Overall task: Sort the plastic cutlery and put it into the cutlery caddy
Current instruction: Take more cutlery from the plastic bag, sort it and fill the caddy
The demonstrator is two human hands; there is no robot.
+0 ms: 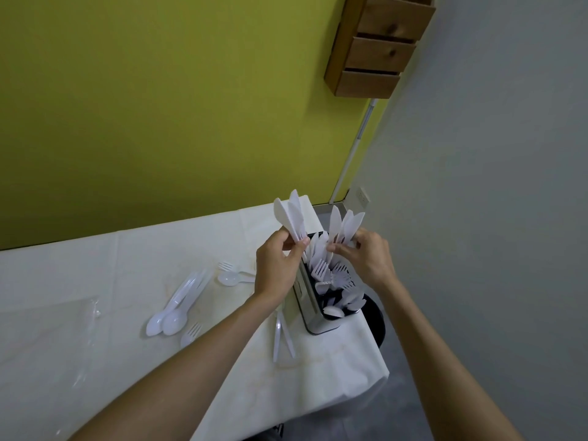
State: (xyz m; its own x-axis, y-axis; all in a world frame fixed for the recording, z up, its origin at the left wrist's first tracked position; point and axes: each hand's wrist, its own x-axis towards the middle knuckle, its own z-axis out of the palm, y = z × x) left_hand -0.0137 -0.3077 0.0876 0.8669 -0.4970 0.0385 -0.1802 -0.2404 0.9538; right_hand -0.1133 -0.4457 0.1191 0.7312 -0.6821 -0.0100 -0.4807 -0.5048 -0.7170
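Note:
A metal cutlery caddy [310,308] stands near the table's right edge, with white forks in its middle section and spoons in its near section. Above its far end my left hand [277,268] grips a bunch of white plastic knives [289,214], blades up. My right hand [366,256] holds a second bunch of knives [345,224], also blades up, over the caddy's far section. Loose spoons [176,308], forks [191,333] and knives [281,337] lie on the white tablecloth [127,268].
A clear plastic wrapper [86,342] lies at the left of the table. A spoon and fork [229,275] rest behind my left wrist. A dark round stool [377,319] sits beyond the table's right edge. The yellow wall is close behind the table.

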